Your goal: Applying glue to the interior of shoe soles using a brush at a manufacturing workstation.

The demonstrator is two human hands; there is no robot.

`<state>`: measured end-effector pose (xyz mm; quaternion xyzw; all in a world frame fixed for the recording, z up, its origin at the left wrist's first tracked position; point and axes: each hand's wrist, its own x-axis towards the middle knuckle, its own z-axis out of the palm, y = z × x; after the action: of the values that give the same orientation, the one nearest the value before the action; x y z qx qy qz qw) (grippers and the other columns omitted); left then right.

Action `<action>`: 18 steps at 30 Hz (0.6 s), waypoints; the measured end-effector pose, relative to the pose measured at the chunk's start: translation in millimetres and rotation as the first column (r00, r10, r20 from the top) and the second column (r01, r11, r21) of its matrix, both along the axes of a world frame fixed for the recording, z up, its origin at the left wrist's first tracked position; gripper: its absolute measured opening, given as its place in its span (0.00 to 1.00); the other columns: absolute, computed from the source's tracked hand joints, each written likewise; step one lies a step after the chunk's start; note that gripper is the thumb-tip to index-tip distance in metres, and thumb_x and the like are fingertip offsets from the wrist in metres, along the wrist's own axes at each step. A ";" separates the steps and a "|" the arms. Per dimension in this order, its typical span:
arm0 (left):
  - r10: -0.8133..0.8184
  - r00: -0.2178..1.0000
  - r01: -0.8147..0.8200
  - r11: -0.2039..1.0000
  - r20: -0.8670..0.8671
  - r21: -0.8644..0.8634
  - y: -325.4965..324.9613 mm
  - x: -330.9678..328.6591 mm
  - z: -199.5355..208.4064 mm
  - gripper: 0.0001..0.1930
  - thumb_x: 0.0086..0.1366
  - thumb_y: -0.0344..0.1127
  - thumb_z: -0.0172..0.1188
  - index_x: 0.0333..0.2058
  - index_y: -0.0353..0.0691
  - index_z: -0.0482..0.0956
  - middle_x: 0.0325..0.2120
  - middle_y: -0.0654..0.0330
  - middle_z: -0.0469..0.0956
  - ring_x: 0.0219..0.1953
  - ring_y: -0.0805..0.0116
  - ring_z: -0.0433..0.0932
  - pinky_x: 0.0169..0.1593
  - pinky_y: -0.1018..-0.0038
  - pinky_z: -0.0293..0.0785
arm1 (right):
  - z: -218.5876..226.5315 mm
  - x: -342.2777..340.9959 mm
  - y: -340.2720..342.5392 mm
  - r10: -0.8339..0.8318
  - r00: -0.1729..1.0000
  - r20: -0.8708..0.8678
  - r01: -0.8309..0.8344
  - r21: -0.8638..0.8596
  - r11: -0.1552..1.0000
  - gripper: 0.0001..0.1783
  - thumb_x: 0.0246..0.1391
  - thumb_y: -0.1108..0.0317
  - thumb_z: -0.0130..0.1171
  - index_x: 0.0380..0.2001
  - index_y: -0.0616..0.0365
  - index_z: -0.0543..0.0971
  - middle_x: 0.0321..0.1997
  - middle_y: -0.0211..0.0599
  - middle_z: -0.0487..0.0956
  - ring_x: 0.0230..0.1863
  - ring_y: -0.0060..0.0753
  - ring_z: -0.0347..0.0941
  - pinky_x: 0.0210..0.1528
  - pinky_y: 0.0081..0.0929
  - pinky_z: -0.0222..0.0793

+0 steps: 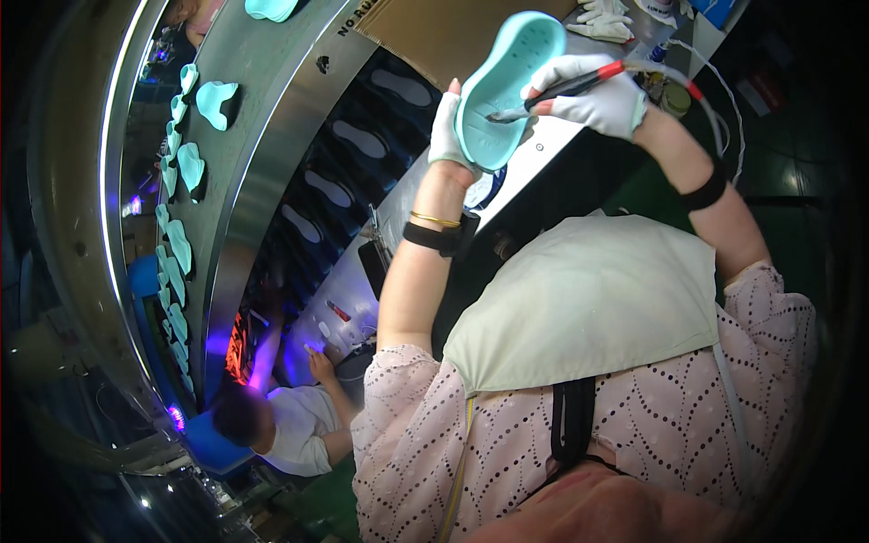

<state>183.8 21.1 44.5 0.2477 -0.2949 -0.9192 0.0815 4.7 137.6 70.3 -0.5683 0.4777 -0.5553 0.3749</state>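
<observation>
A turquoise foam shoe sole (520, 59) is tilted up in front of me with its hollowed side showing. Wearing a white glove with bare fingertips, my left hand (447, 136) is closed round the sole's left edge near the lower end. My right hand (597, 101), gloved the same way, grips a brush (579, 84) with a black handle and a red band. Its bristle tip touches the inner surface of the sole. From the handle's rear a pale hose (665, 71) with another red band runs off to the right.
On the left, a curved conveyor belt (243, 68) carries several turquoise upper-like pieces (215, 105). Below its metal edge lie dark shoes with pale insoles (359, 139). Cardboard (425, 32), white gloves (605, 20) and a jar (674, 98) sit at the back. A co-worker (299, 430) sits lower left.
</observation>
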 end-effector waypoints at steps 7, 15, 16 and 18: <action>0.407 0.873 -0.355 0.908 -0.269 0.221 16.7 1.0 -13.2 0.33 0.61 0.62 0.34 0.50 0.39 0.66 0.42 0.52 0.72 0.42 0.54 0.73 0.46 0.60 0.71 | 0.0 38.9 5.9 -0.048 0.975 0.215 -0.017 0.293 0.956 0.08 0.48 0.66 0.60 0.27 0.59 0.75 0.25 0.27 0.75 0.27 0.16 0.68 0.30 0.17 0.64; 0.651 0.743 -0.632 0.759 -0.155 0.157 25.9 4.6 -26.3 0.28 0.61 0.58 0.38 0.48 0.43 0.68 0.43 0.58 0.72 0.42 0.61 0.72 0.48 0.65 0.69 | -15.8 69.5 -4.6 -0.041 0.993 0.111 0.054 -0.122 0.991 0.03 0.48 0.74 0.58 0.26 0.60 0.75 0.27 0.27 0.75 0.31 0.15 0.69 0.37 0.16 0.65; 0.650 0.743 -0.631 0.760 -0.161 0.155 25.6 7.0 -26.8 0.28 0.61 0.58 0.38 0.48 0.43 0.68 0.43 0.58 0.72 0.42 0.61 0.72 0.48 0.65 0.69 | -13.5 68.3 -4.8 -0.032 0.997 0.071 0.038 -0.078 0.996 0.02 0.48 0.74 0.58 0.27 0.60 0.75 0.27 0.27 0.75 0.31 0.16 0.69 0.38 0.16 0.65; 0.567 0.778 -0.537 0.824 -0.271 0.183 24.7 12.2 -29.4 0.29 0.60 0.60 0.37 0.48 0.42 0.67 0.43 0.57 0.72 0.42 0.61 0.72 0.48 0.64 0.70 | -5.8 61.0 -9.8 -0.020 0.949 0.315 0.010 0.033 0.999 0.03 0.49 0.74 0.57 0.28 0.60 0.74 0.28 0.28 0.76 0.31 0.16 0.69 0.38 0.16 0.66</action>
<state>196.0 45.8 15.1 0.1779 -0.1482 -0.8951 0.3811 65.7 127.8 64.5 -0.4629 0.4245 -0.6342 0.4509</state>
